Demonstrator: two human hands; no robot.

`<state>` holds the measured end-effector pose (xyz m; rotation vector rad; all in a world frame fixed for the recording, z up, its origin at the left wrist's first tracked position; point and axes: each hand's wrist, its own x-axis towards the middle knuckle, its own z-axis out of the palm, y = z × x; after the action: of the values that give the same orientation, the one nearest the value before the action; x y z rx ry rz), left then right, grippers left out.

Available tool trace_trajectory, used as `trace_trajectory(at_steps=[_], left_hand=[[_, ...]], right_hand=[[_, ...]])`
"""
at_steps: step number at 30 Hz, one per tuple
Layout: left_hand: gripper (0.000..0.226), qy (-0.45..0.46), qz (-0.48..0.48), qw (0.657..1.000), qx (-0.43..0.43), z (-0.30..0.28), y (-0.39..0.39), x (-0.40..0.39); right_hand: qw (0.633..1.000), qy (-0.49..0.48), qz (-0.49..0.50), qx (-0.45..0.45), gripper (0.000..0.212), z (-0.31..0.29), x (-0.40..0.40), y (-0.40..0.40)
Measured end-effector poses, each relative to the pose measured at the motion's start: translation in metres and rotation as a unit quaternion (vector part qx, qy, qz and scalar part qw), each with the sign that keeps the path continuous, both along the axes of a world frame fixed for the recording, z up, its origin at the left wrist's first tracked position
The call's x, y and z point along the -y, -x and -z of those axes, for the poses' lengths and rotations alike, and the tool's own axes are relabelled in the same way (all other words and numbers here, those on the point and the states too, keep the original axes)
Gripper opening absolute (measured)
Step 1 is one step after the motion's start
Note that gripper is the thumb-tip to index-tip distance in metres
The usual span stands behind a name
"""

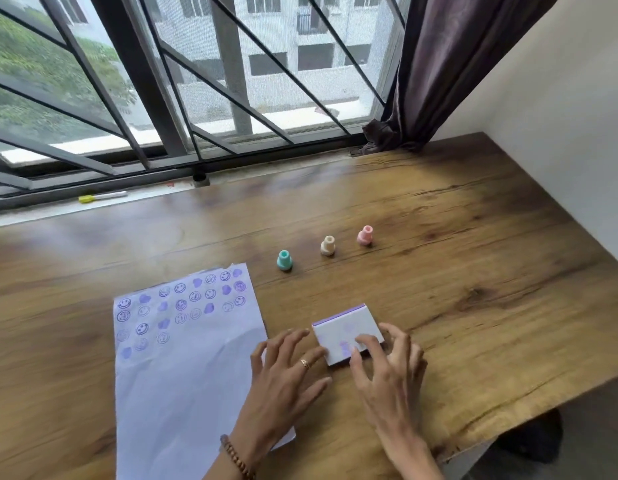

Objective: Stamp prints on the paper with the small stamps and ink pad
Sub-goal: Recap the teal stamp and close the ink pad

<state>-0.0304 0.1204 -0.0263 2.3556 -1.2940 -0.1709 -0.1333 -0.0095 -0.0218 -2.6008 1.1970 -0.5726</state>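
Note:
A white sheet of paper (182, 358) lies on the wooden table, its upper part covered with purple smiley and heart prints. To its right sits the ink pad (345, 327), a white box with a purple edge and its lid shut. My right hand (387, 368) rests its fingertips on the lid's near right part. My left hand (286, 372) lies spread on the table, fingertips at the pad's left edge. Three small stamps stand upright beyond: teal stamp (285, 260), cream stamp (328, 245), pink stamp (365, 235).
A yellow-capped marker (103, 196) lies on the window sill at the back. A barred window runs along the far side, a dark curtain (439, 71) hangs at the right. The table's right edge (529, 410) drops off near my right hand.

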Motion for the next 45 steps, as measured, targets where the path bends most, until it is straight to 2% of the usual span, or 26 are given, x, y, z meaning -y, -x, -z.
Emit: trace_trajectory(at_steps=[8,14,20,25,30,32,35,38,42,45], left_hand=[[0.045,-0.066,0.016,0.998,-0.008,-0.007,-0.007,0.059],[0.045,-0.064,0.027,0.998,0.006,0.002,-0.015,0.123],[0.045,-0.053,0.029,0.998,0.017,0.008,-0.019,0.132],[0.048,-0.034,0.006,0.999,0.0,0.004,-0.021,0.098],[0.038,-0.016,-0.094,0.995,-0.014,-0.005,-0.018,0.015],[0.033,-0.012,-0.157,0.988,-0.004,-0.007,-0.016,-0.028],[0.039,-0.004,-0.234,0.972,-0.005,-0.008,-0.012,-0.087],[0.048,0.003,-0.254,0.967,-0.033,-0.004,-0.009,-0.125],[0.049,-0.034,-0.216,0.973,-0.077,0.007,-0.01,-0.138],[0.048,-0.047,-0.202,0.975,-0.076,0.01,-0.014,-0.134]], right_hand=[[0.998,0.003,0.062,0.01,0.019,0.004,0.051,-0.004],[0.993,-0.045,0.105,0.032,0.022,0.0,0.105,-0.015],[0.993,-0.05,0.098,0.028,0.021,-0.002,0.115,-0.017],[0.995,-0.05,0.068,0.058,0.024,-0.008,0.08,-0.024],[0.989,-0.092,-0.1,0.059,0.028,-0.01,-0.006,-0.048],[0.98,-0.098,-0.17,0.031,0.033,-0.007,-0.044,-0.056],[0.966,-0.102,-0.235,-0.026,0.039,-0.002,-0.087,-0.063],[0.965,-0.087,-0.238,-0.07,0.045,0.0,-0.103,-0.064],[0.969,-0.085,-0.219,-0.073,0.046,0.0,-0.104,-0.065],[0.972,-0.095,-0.204,-0.064,0.041,0.001,-0.102,-0.061]])
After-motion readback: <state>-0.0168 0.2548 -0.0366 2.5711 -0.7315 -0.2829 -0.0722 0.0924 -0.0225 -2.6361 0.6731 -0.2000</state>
